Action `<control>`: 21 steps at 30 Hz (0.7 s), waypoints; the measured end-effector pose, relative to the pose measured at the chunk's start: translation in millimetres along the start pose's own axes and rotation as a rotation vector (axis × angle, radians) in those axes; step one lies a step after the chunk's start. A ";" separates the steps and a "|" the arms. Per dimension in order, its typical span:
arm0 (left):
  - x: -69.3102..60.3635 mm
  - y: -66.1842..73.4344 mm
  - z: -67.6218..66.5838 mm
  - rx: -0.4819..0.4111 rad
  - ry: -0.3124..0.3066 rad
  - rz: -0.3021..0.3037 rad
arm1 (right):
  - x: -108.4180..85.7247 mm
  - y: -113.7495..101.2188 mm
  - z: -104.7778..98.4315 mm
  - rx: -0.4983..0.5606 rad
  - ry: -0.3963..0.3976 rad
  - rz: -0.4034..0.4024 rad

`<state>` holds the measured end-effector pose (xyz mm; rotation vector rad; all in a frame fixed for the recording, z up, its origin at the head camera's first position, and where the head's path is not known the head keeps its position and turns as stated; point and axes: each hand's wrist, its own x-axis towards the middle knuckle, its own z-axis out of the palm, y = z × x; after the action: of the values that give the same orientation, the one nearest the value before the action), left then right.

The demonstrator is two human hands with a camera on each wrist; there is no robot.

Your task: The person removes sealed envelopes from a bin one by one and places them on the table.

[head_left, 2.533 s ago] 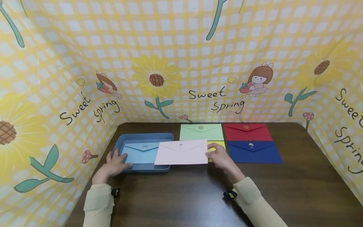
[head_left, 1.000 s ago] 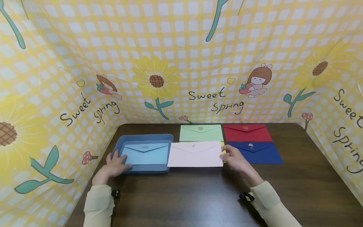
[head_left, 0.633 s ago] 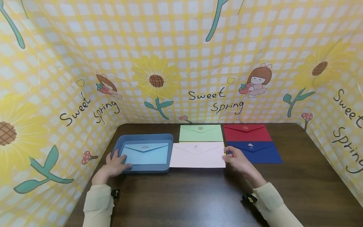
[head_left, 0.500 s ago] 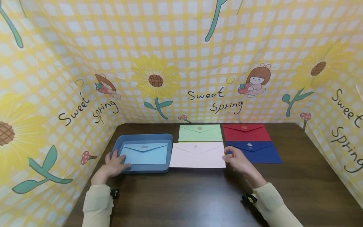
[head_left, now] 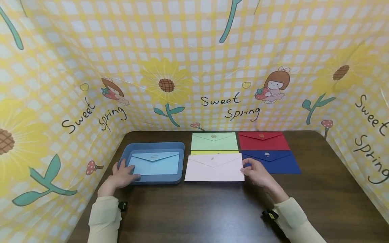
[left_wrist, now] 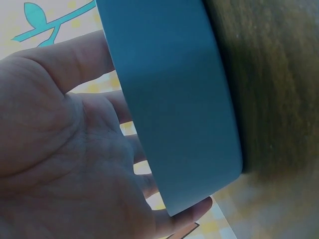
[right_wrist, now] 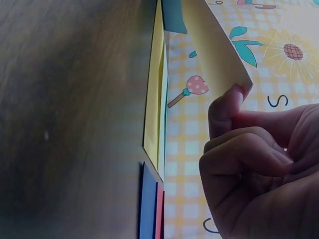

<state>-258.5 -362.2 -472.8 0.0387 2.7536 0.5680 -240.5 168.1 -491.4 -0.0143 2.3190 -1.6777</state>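
Observation:
My right hand [head_left: 256, 173] pinches the right edge of a pale pink envelope [head_left: 212, 173] between thumb and forefinger. In the right wrist view the envelope [right_wrist: 212, 45] is held up off the table, over a yellow envelope [right_wrist: 155, 109]. From the head, only a thin strip of that yellow envelope shows. My left hand [head_left: 121, 176] rests, fingers spread, on the left end of a blue tray [head_left: 152, 182]. The left wrist view shows the tray's outer wall [left_wrist: 169, 94] against the hand, with the fingertips mostly hidden behind it. A light blue envelope [head_left: 156, 166] lies in the tray.
Behind the pink envelope lies a mint green envelope [head_left: 214, 142]. To its right are a red envelope [head_left: 262, 143] and, in front of that, a dark blue envelope [head_left: 275, 164]. A checked cloth [head_left: 212, 50] hangs around the table's back and sides.
The right hand has carried the pink envelope from over the tray's right end to the right, then slightly nearer. The light blue envelope is now fully uncovered. My left hand has stayed on the tray.

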 end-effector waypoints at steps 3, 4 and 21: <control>0.1 0.0 -0.5 -0.002 -0.004 -0.002 | -1.4 1.4 -0.5 -0.014 -0.002 -0.013; 0.0 0.2 -0.7 -0.004 -0.005 -0.003 | -2.1 2.0 -0.4 -0.014 0.002 -0.007; 1.3 0.1 -0.4 -0.019 -0.006 -0.002 | -14.9 6.3 -0.8 -0.062 0.008 0.011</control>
<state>-259.8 -362.1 -472.8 0.0333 2.7422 0.5922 -225.4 173.3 -493.8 -0.0065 2.3718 -1.6032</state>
